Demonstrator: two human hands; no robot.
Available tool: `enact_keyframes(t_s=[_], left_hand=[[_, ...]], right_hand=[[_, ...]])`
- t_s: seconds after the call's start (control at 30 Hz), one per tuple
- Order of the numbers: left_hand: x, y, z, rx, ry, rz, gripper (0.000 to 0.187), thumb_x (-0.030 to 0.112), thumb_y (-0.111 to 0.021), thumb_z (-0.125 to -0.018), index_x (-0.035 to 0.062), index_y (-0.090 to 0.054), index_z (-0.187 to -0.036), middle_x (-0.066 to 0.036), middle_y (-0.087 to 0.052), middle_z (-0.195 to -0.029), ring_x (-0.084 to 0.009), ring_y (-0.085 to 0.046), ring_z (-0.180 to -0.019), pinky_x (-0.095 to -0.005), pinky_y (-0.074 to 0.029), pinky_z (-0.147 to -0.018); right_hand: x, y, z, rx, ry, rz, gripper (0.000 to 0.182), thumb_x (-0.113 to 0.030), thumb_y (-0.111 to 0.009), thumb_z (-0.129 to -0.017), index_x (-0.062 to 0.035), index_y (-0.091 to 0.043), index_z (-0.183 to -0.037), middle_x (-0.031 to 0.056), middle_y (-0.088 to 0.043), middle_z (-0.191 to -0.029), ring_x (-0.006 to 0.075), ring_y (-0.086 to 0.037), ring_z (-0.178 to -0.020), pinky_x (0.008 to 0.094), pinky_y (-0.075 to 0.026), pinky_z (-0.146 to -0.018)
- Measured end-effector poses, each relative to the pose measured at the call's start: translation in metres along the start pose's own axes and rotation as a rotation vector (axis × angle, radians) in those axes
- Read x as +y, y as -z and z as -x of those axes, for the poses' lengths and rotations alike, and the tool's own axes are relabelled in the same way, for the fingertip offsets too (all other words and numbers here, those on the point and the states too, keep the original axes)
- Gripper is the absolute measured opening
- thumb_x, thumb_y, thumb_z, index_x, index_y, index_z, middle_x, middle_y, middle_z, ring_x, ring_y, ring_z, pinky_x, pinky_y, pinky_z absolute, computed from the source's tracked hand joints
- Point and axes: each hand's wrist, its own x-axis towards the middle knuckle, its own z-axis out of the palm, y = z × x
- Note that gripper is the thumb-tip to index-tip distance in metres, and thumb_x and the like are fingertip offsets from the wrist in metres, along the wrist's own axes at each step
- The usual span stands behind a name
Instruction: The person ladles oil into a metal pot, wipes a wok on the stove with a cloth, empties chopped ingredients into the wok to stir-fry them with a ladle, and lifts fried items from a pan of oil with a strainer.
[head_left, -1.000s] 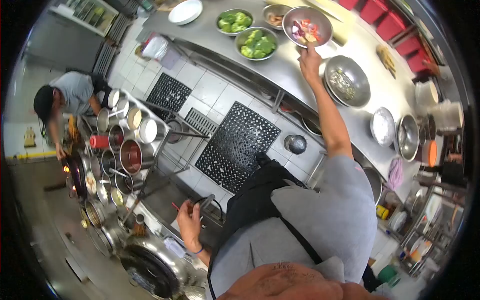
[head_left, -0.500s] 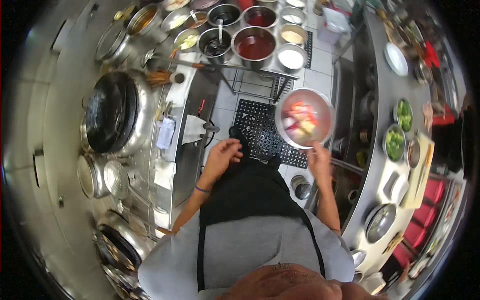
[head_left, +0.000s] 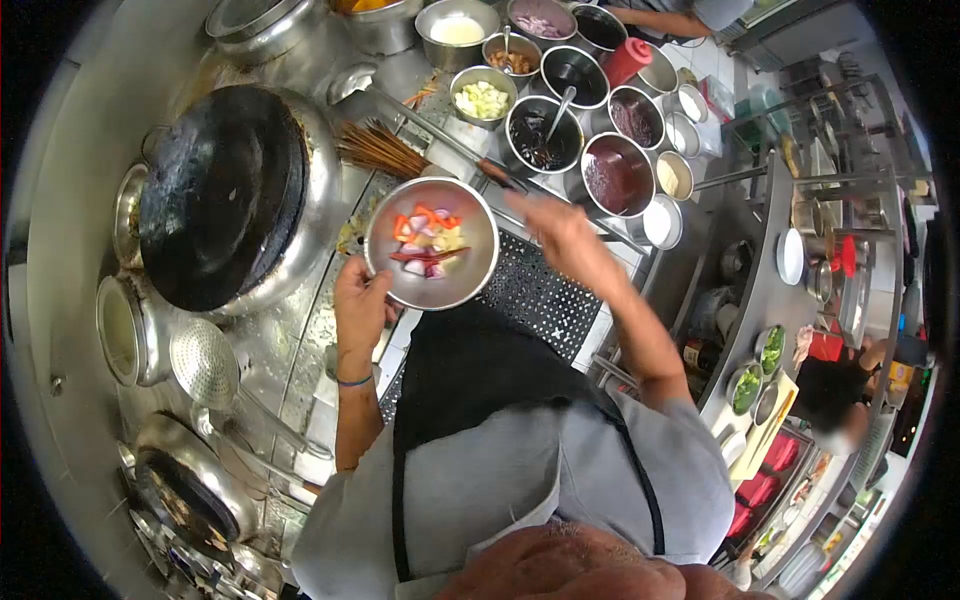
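My left hand (head_left: 362, 300) grips the lower left rim of a steel bowl (head_left: 473, 275), thumb over the edge. Cut red and orange pieces, purple onion and pale yellow chunks (head_left: 430, 240) lie inside it. My right hand (head_left: 562, 232), blurred, is to the right of the bowl, by the dark end of a long ladle handle (head_left: 496, 172). Whether its fingers touch the handle cannot be made out. A bamboo brush (head_left: 375, 148) lies just above the bowl. To the left sits a large black wok (head_left: 225, 200).
Steel pots of sauce (head_left: 617, 175) and a red squeeze bottle (head_left: 628, 62) crowd the top. A perforated skimmer (head_left: 204, 365) rests at the left. Bowls of greens (head_left: 746, 388) stand on the right counter. Another person's arm (head_left: 660, 22) shows at the top, and someone in dark clothes is far right.
The bowl has moved left, from my right hand to my left hand. My right hand has let go and moved up toward the ladle handle. The view has shifted toward the stove.
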Motion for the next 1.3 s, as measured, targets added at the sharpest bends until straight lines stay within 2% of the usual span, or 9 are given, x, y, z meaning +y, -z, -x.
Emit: enact_keyframes(t_s=[0.17,0.27,0.53,0.73,0.83,0.97,1.1,1.17,1.3], left_hand=[[0.010,0.028,-0.025,0.087,-0.077,0.026,0.012,0.006,-0.060,-0.092,0.0059,-0.050,-0.086,-0.003,-0.057,-0.067,-0.0067,-0.056,-0.049,-0.0191,-0.042,-0.038],[0.014,0.030,-0.034,0.097,-0.076,0.024,0.011,0.007,-0.060,-0.092,0.0050,-0.050,-0.086,-0.003,-0.058,-0.068,-0.0072,-0.056,-0.048,-0.0194,-0.042,-0.037],[0.002,0.022,-0.047,0.091,-0.058,0.096,0.011,0.007,-0.060,-0.092,0.0034,-0.051,-0.087,-0.006,-0.061,-0.069,-0.0092,-0.057,-0.047,-0.0201,-0.042,-0.037],[0.008,0.000,-0.070,0.137,-0.061,0.121,0.011,0.007,-0.060,-0.090,0.0027,-0.052,-0.085,-0.007,-0.059,-0.067,-0.0106,-0.057,-0.047,-0.0202,-0.043,-0.037],[-0.003,-0.012,-0.089,0.146,-0.056,0.135,0.009,0.004,-0.060,-0.089,0.0039,-0.052,-0.085,-0.008,-0.061,-0.072,-0.0132,-0.058,-0.046,-0.0232,-0.044,-0.035],[0.004,-0.039,-0.105,0.171,-0.036,0.163,0.010,0.003,-0.060,-0.088,0.0042,-0.050,-0.085,-0.009,-0.061,-0.072,-0.0147,-0.059,-0.047,-0.0236,-0.045,-0.035],[0.011,-0.049,-0.103,0.223,-0.036,0.128,0.010,0.005,-0.061,-0.089,0.0023,-0.051,-0.089,-0.009,-0.060,-0.070,-0.0143,-0.059,-0.047,-0.0236,-0.046,-0.035],[0.013,-0.052,-0.099,0.253,-0.026,0.116,0.010,0.005,-0.061,-0.089,0.0019,-0.052,-0.089,-0.009,-0.059,-0.069,-0.0145,-0.059,-0.047,-0.0238,-0.046,-0.035],[0.019,-0.064,-0.092,0.301,-0.034,0.124,0.009,0.004,-0.061,-0.089,0.0023,-0.052,-0.088,-0.009,-0.060,-0.070,-0.0137,-0.058,-0.046,-0.0236,-0.045,-0.035]], right_hand=[[0.119,-0.017,-0.158,0.145,0.088,0.330,0.033,0.007,-0.061,-0.073,0.0029,-0.066,-0.105,0.0261,-0.064,-0.098,0.0424,-0.064,-0.092,0.0455,-0.054,-0.078],[0.200,-0.065,-0.215,-0.204,-0.054,0.709,0.022,-0.001,-0.059,-0.079,0.0011,-0.068,-0.098,0.0207,-0.068,-0.092,0.0376,-0.068,-0.091,0.0440,-0.055,-0.080],[0.205,-0.071,-0.221,-0.202,-0.067,0.797,0.014,-0.007,-0.061,-0.078,0.0000,-0.067,-0.089,0.0191,-0.069,-0.088,0.0347,-0.068,-0.089,0.0436,-0.055,-0.079],[0.206,-0.041,-0.221,0.080,-0.117,0.394,0.023,-0.011,-0.065,-0.075,-0.0030,-0.072,-0.095,0.0249,-0.066,-0.081,0.0387,-0.068,-0.077,0.0454,-0.054,-0.072],[0.162,-0.015,-0.210,0.052,-0.358,-0.037,0.025,-0.014,-0.074,-0.075,-0.0024,-0.072,-0.097,0.0149,-0.072,-0.082,0.0208,-0.069,-0.075,0.0352,-0.055,-0.072],[0.081,-0.011,-0.175,-0.180,-0.145,-0.400,0.026,-0.014,-0.077,-0.080,-0.0010,-0.071,-0.102,0.0127,-0.072,-0.093,0.0188,-0.068,-0.086,0.0321,-0.054,-0.075],[0.115,0.008,-0.187,0.141,0.166,-0.006,0.018,-0.005,-0.073,-0.080,0.0002,-0.071,-0.097,0.0153,-0.072,-0.093,0.0215,-0.070,-0.083,0.0333,-0.055,-0.073],[0.169,0.023,-0.215,0.183,0.099,0.164,0.015,-0.001,-0.063,-0.078,-0.0024,-0.073,-0.089,0.0218,-0.068,-0.083,0.0355,-0.068,-0.077,0.0419,-0.055,-0.070],[0.261,0.025,-0.270,-0.133,-0.108,0.720,0.012,-0.004,-0.062,-0.077,-0.0009,-0.070,-0.084,0.0220,-0.069,-0.086,0.0383,-0.069,-0.084,0.0441,-0.057,-0.075]])
